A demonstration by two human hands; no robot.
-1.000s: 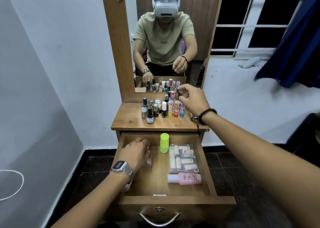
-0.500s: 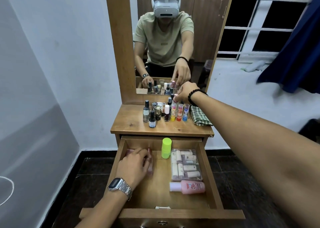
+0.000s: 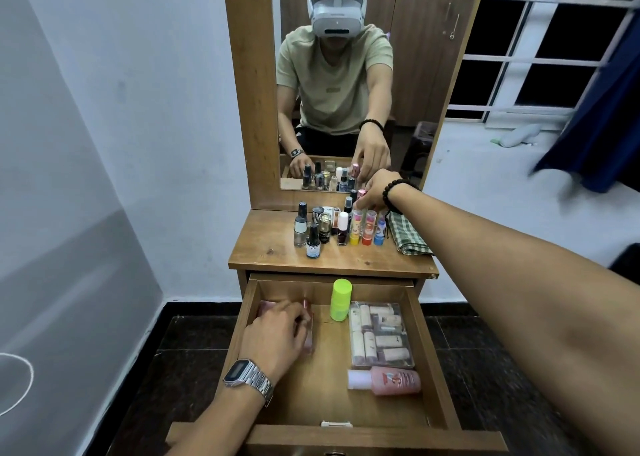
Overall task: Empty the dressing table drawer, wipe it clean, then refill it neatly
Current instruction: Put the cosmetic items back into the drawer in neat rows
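- The emptying step is under way — the drawer (image 3: 429, 358) is standing pulled out below the bench (image 3: 263, 251).
- The right hand (image 3: 375, 192) is pinching a pink-capped tube (image 3: 362, 194) in its fingers, at the bench's back right edge among the little bottles (image 3: 322, 227).
- The left hand (image 3: 277, 338) is curling round a pinkish item (image 3: 308, 331) in the drawer's back left corner.
- Next, I reckon — letting go of the tube upright, then lifting that item out.
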